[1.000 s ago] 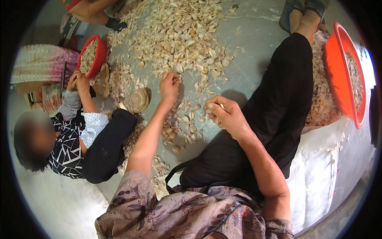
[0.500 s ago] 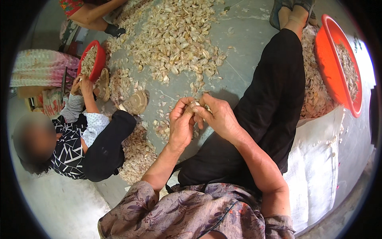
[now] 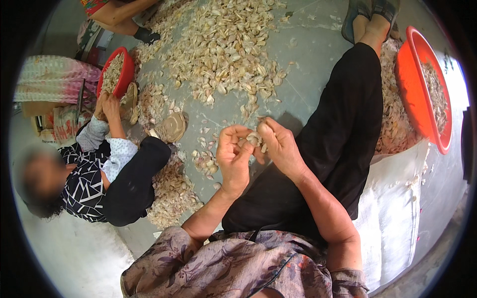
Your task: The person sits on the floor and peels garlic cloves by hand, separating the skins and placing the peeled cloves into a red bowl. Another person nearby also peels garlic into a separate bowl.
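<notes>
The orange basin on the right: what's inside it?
Inside the orange basin lies a heap of small pale pieces, apparently garlic. The heap covers the bottom and anything deeper, and the basin's near wall hides part of the contents.

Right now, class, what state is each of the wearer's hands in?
Left hand: closed, holding a pale garlic piece.
Right hand: closed, pinching at the same piece.

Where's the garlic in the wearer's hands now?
Head view, just right of centre: the held garlic is between the fingertips of the left hand and right hand, below the clove pile.
</notes>
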Demonstrator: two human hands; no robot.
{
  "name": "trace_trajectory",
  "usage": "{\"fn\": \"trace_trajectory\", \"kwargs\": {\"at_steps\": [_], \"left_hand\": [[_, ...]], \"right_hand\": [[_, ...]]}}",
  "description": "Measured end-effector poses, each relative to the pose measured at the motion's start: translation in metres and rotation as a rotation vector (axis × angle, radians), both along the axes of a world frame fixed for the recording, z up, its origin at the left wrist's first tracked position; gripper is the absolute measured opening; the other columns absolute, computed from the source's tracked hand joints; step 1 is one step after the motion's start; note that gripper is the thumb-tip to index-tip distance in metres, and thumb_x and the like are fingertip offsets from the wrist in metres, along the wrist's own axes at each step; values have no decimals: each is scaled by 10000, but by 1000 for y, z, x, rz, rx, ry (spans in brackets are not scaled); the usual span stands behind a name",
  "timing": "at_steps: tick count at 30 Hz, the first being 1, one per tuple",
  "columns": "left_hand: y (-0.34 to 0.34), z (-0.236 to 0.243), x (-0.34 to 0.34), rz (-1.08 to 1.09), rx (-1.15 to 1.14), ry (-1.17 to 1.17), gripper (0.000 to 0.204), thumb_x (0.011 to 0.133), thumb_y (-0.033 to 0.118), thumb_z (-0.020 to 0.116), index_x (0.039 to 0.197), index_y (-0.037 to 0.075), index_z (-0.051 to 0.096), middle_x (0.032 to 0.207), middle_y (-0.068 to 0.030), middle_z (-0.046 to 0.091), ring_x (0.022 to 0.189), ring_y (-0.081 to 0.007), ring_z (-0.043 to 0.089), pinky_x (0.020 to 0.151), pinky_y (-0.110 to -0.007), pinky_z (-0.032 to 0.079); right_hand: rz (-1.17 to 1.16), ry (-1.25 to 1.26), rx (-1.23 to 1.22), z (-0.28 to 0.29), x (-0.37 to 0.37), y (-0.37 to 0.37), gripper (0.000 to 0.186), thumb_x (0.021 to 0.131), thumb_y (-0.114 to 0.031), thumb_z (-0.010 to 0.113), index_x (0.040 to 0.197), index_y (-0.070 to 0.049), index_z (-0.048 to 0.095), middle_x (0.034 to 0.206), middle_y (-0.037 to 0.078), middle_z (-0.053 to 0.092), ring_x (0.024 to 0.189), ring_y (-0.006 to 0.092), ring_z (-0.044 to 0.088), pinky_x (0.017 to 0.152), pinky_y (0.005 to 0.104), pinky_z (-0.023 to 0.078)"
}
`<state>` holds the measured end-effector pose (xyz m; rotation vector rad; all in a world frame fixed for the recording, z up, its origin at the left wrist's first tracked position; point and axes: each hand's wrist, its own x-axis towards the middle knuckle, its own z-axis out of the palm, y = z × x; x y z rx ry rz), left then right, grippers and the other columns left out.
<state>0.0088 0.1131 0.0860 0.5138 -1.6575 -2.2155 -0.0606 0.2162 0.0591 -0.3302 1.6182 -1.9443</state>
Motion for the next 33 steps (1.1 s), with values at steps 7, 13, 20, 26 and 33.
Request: {"fn": "trace_trajectory", "kwargs": {"at_steps": [7, 13, 20, 26, 33], "left_hand": [[-3, 4, 2, 33, -4, -131, 141, 972, 41, 466, 1040, -1, 582, 738, -35, 583, 558, -67, 506, 468, -197, 394], [-25, 6, 2, -99, 235, -287, 145, 976, 78, 467, 1023, 14, 588, 705, -37, 581, 482, -75, 482, 402, -215, 367], [-40, 10, 6, -186, 364, -299, 143, 962, 139, 534, 1008, 15, 587, 751, -71, 625, 512, -133, 577, 413, -244, 477], [-46, -10, 13, -125, 639, -225, 96, 941, 101, 557, 1004, 31, 573, 817, -88, 635, 627, -181, 641, 533, -301, 549], [-47, -19, 15, -180, 376, -221, 119, 931, 35, 540, 1025, -8, 598, 888, -53, 641, 771, -148, 639, 695, -298, 537]], "right_hand": [[136, 246, 149, 15, 0, 1, 233, 911, -204, 608, 828, -11, 507, 653, 115, 623, 606, 262, 638, 552, 355, 488], [158, 531, 261, 9, 7, 0, 210, 890, -188, 603, 906, -8, 496, 812, 171, 630, 745, 386, 632, 617, 435, 509], [252, 396, 257, 14, 5, -1, 210, 901, -176, 586, 963, -1, 488, 825, 191, 616, 747, 381, 629, 645, 422, 504], [170, -63, 76, 10, 4, 2, 107, 936, -134, 533, 934, -35, 492, 775, 80, 600, 620, 152, 547, 541, 281, 420], [127, -424, -172, 19, 2, -3, 119, 981, -164, 465, 941, -61, 507, 707, -19, 478, 560, 37, 370, 473, 196, 285]]}}
